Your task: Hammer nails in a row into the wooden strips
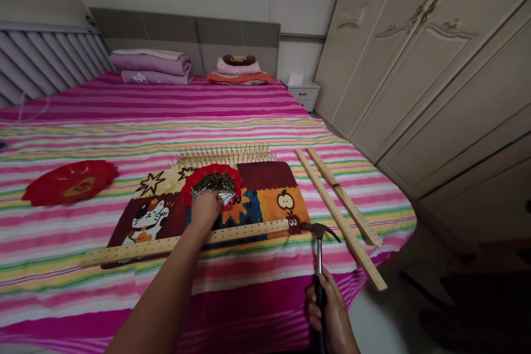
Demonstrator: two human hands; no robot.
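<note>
My left hand (207, 206) reaches into a red scalloped bowl (188, 182) heaped with nails (214, 182). Its fingers are drawn together among the nails, and what they hold, if anything, is hidden. In my right hand (329, 304) is the black handle of a claw hammer (319, 251), held upright with its head near the right end of a wooden strip. That strip (244, 230), dotted with holes, lies across the front of a patterned mat (265, 174) and passes under my left forearm. Behind the bowl, wooden strips (224, 156) bristle with upright nails.
Two more drilled wooden strips (340, 218) lie on the bed to the right. A red scalloped dish (72, 181) rests at the left. Folded bedding (153, 65) is stacked by the headboard (174, 30). A wardrobe (398, 66) stands along the right side.
</note>
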